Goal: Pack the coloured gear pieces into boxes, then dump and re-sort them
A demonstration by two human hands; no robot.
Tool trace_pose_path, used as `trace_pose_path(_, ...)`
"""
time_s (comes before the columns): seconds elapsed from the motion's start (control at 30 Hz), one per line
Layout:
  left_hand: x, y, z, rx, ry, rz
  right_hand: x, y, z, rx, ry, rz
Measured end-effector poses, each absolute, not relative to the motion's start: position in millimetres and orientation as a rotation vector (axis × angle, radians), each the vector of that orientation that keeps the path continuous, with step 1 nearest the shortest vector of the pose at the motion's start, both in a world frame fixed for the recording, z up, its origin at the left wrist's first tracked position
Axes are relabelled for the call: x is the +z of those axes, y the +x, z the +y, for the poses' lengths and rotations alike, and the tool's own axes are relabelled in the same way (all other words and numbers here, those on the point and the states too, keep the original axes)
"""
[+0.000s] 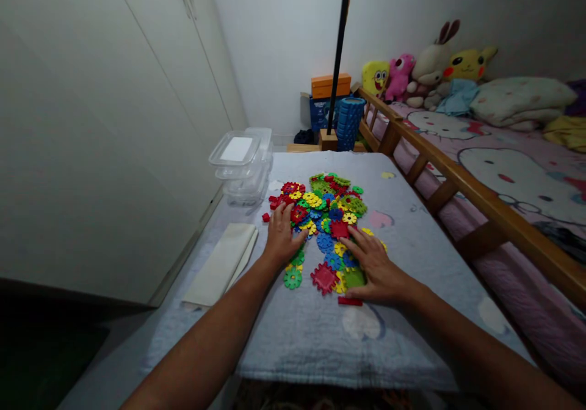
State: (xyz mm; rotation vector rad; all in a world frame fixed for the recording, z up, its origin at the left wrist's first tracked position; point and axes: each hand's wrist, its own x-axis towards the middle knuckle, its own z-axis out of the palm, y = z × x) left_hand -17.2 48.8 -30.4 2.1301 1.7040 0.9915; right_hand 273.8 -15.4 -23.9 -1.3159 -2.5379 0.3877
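A loose pile of plastic gear-shaped building pieces (325, 241) in red, yellow, green and blue covers the middle of the table. My left hand (281, 236) rests at the pile's left side, fingers spread, close to a red gear piece (299, 215). On the right side, my right hand (373, 266) lies over the pieces with its fingers apart; its thumb is by a green square piece (354, 277). Between the hands, nearer to me, is a red square toothed piece (325, 278). A small red bar (350, 301) lies just below my right thumb. Some pieces are hidden under my hands.
Clear plastic containers (242, 169) are stacked at the table's back left, with a folded cream cloth (222, 263) in front. A bed with a wooden rail (485, 215) runs along the right. A white cabinet (114, 123) stands left. Behind the table rises a black pole (340, 50).
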Motion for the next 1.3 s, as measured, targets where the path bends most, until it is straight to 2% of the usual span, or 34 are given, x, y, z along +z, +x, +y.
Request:
trace_pose_path(0.13, -30, -15, 46, 0.923, 2.136, 1.716, -26, 265, -6, 0.314, -1.33, -2.502)
trace_pose_path(0.4, -27, -13, 47, 0.789, 2.149, 1.744, -25, 245, 72, 0.11, -1.328, -2.217)
trace_pose_path(0.7, 30, -33, 13, 0.168, 2.226, 1.798, -20, 254, 84, -0.066, -1.826, -1.886)
trace_pose_path(0.87, 18, -35, -3, -0.103, 2.149, 1.689, -33, 258, 77, 0.049, -2.066, -1.901)
trace_pose_path(0.93, 5, -30, -6, -0.07, 2.172, 1.681, -39, 253, 79, 0.086, -2.021, -1.937)
trace_pose_path(1.07, -16, -17, -1, 0.219, 2.254, 1.635, -44, 240, 81, 0.139, -1.762, -2.043)
trace_pose_path(1.3, -31, 10, 29, 0.613, 2.171, 1.593, -41, 218, 78, 0.305, -1.461, -1.966)
